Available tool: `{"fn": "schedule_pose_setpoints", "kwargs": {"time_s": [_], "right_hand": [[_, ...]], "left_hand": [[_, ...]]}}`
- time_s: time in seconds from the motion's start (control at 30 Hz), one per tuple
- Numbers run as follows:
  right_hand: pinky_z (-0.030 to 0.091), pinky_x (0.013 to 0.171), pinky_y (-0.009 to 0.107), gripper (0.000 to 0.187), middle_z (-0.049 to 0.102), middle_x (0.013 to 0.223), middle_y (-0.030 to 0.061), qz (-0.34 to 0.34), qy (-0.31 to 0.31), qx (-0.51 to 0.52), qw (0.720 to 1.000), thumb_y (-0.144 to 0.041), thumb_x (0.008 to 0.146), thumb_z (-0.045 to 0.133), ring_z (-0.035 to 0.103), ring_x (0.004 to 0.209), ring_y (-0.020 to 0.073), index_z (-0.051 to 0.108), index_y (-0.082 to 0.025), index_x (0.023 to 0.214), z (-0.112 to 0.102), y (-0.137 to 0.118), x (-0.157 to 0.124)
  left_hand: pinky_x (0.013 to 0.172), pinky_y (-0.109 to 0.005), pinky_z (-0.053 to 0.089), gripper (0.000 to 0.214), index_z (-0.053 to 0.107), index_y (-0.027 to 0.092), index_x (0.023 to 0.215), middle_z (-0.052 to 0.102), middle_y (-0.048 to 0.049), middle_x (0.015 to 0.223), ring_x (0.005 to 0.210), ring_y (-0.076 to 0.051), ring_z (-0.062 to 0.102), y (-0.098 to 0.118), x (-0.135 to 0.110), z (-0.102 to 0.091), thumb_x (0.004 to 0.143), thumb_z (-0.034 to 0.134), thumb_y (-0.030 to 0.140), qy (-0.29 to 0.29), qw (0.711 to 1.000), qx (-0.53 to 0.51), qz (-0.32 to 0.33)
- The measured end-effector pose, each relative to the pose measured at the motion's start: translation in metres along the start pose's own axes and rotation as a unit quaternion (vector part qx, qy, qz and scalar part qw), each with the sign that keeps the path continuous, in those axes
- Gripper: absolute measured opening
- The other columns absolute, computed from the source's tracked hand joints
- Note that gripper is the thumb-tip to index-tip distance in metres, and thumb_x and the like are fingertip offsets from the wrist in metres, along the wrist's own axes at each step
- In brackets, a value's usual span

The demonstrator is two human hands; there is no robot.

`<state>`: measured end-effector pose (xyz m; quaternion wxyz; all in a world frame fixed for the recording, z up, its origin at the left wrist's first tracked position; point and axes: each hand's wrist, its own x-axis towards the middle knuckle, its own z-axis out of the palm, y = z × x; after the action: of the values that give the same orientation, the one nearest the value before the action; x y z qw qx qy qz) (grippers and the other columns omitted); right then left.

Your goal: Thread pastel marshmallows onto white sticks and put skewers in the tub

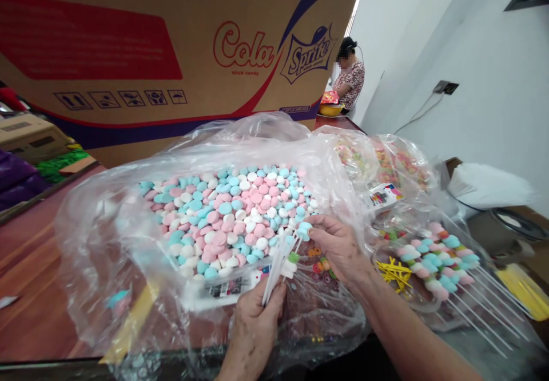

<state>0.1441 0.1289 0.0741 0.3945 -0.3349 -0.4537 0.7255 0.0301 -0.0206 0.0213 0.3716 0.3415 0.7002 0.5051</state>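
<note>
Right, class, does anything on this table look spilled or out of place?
One thing: a blurry blue-and-pink clump lies at lower left, well apart from the pile of marshmallow-like candies. Whether it sits inside the clear plastic is unclear.

A clear plastic bag (88,238) of pastel candies (227,206) lies on the reddish table (34,289).

Candies (223,215) lie in the bag (257,149), carton (146,43) behind, candy skewers (444,258) right.
</note>
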Motion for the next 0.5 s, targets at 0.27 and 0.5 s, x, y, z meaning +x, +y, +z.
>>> {"fn": "schedule_pose_setpoints", "kwargs": {"time_s": [0.27,0.5], "right_hand": [[0.053,0.066,0.027,0.020,0.073,0.083,-0.0002,-0.103,-0.049,-0.220,0.969,-0.030,0.082,0.065,0.065,0.072,0.0151,0.073,-0.021,0.098,-0.016,0.011,-0.001],[0.057,0.086,0.030,0.028,0.075,0.108,0.0025,-0.277,-0.087,-0.386,0.875,-0.023,0.090,0.054,0.071,0.095,0.0176,0.070,-0.024,0.113,-0.020,0.018,-0.003]], "left_hand": [[0.052,-0.025,0.029,0.037,0.057,0.020,0.058,0.043,0.0051,0.052,0.052,-0.014,0.040,0.004,0.000,0.000,0.083,0.060,0.047,0.011,1.000,-0.002,-0.002],[0.055,-0.025,0.035,0.032,0.073,0.018,0.079,0.049,0.0045,0.054,0.055,-0.016,0.045,0.001,-0.001,-0.003,0.084,0.059,0.046,0.012,1.000,0.011,-0.001]]}}
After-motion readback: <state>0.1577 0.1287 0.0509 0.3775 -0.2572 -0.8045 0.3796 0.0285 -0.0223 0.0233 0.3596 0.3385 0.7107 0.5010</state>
